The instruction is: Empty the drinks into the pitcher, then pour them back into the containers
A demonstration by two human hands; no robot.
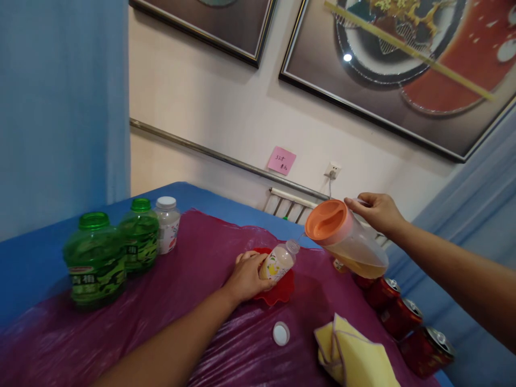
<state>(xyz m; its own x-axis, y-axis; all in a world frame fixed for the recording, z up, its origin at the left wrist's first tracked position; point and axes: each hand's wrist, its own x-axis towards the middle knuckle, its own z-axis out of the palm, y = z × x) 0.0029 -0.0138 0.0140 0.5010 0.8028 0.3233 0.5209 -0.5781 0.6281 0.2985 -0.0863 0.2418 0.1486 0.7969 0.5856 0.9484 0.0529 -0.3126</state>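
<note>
My left hand is wrapped round a small clear bottle with a yellow fruit label, tilted to the right over a red scalloped dish. The bottle's mouth is uncapped. My right hand grips the handle of a clear pitcher with an orange lid. The pitcher is tipped left, its spout close to the bottle's mouth, with a thin stream between them. Yellowish liquid lies in the pitcher. A white cap rests on the purple sheet in front of the dish.
Two green bottles and a white-capped bottle stand at the left. Several red cans line the right edge, beside a folded yellow cloth. Behind the table are a wall socket and a metal pipe.
</note>
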